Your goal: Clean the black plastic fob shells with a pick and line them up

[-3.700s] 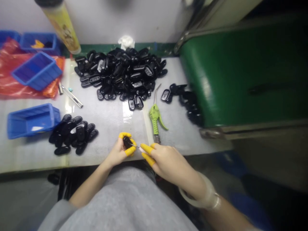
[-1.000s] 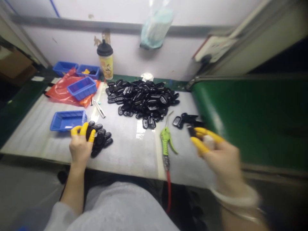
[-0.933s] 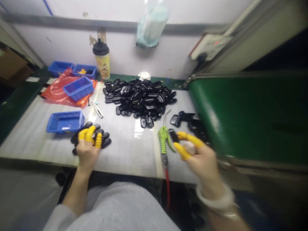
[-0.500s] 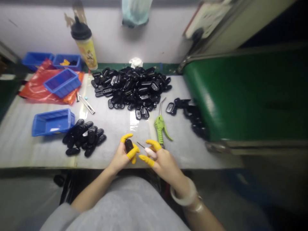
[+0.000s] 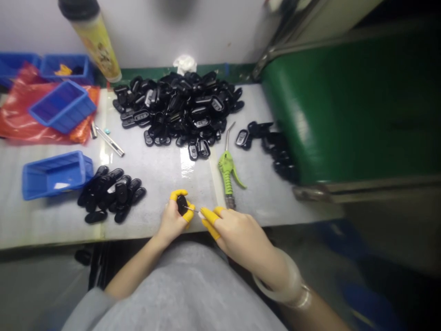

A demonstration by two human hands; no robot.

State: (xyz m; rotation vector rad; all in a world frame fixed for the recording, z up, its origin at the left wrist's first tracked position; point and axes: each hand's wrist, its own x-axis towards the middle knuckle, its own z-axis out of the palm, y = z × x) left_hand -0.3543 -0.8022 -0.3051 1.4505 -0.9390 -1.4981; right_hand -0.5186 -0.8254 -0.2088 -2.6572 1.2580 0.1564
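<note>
My left hand [image 5: 174,216], with yellow finger cots on, is closed around a black key fob [image 5: 182,205] near the front edge of the bench. In my right hand [image 5: 227,227], also in yellow finger cots, is a small screwdriver [image 5: 191,209] with a thin metal shaft; fingers cover most of its pale handle. Its tip reaches the fob's lower right side, and whether it enters a gap is too small to tell. Left of my hands lies a small group of black fobs [image 5: 112,191]. A large heap of similar fobs [image 5: 179,108] covers the back middle.
A green air blow gun [image 5: 227,174] lies just beyond my right hand. At left are a blue bin [image 5: 57,177], another blue bin [image 5: 62,106] on a red plastic bag [image 5: 17,110], a metal pen-like tool [image 5: 109,141] and a yellow bottle [image 5: 98,43]. A green padded surface [image 5: 344,119] bounds the right.
My right hand has closed its fingers over the screwdriver's handle and brought the tip left onto the fob. The camera view has tilted down and come closer to the bench.
</note>
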